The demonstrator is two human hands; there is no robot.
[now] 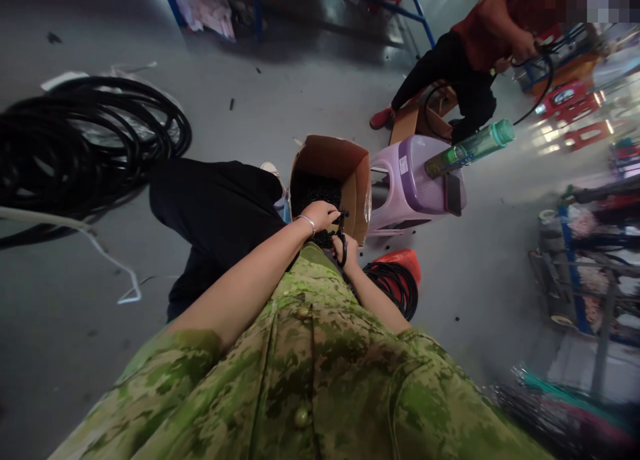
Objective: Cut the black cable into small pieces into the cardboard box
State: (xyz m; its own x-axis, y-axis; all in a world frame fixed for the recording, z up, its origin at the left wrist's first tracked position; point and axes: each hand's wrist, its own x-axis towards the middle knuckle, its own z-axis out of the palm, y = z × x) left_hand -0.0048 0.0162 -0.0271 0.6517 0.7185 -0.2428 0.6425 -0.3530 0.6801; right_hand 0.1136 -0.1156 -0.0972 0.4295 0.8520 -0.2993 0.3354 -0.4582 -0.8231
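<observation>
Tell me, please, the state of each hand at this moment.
Left hand: closed, pinching a small black piece.
Right hand: closed on black scissors.

Stool, coils and a co-worker around the busy fingers [334,215].
Just right of the fingers is a purple-and-pink stool [419,173], bearing a clear bottle [467,155] with a green cap and, beside it, a dark flat object [453,195]. Beyond the stool, up and to the right of the fingers, a person [470,57] in a dark red top and black trousers handles a black tube [546,90]. Well left of the fingers, large black coils [107,130] lie on the grey floor [240,107]; a loaded rack [607,267] stands far right of them.
</observation>
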